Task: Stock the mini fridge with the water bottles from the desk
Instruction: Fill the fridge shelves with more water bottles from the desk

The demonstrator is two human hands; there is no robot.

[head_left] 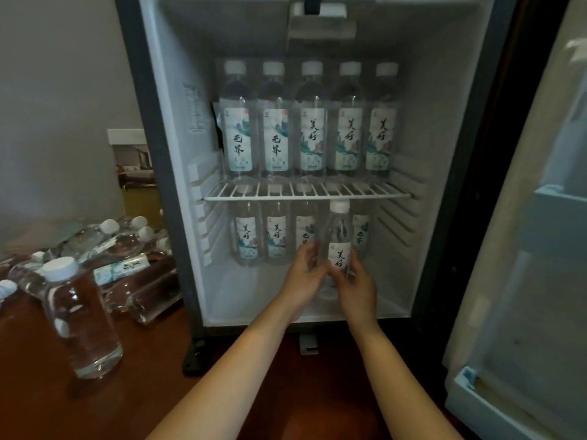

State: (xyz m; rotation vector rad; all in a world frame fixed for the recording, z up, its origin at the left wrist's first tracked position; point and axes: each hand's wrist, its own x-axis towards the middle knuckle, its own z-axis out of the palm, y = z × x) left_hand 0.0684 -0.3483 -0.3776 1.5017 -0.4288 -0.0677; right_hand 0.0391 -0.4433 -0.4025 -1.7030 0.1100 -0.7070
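The mini fridge (pixel 178 192) stands open in front of me. Several labelled water bottles (pixel 313 122) line its wire shelf (pixel 305 195), and more stand at the back of the lower level. A white-capped water bottle (pixel 339 230) stands upright on the fridge floor, in front of that back row. My right hand (pixel 357 285) grips its lower part from the right. From the left, my left hand (pixel 301 276) wraps around it, fingers curled against its side. On the wooden desk (pixel 152 369) at the left, one bottle (pixel 76 315) stands upright and several more lie in a pile (pixel 127 258).
The fridge door (pixel 521 281) hangs open at the right, its lower bin (pixel 476 404) close to my right forearm. A grey wall lies behind the desk. There is bare fridge floor (pixel 247 296) left of the held bottle.
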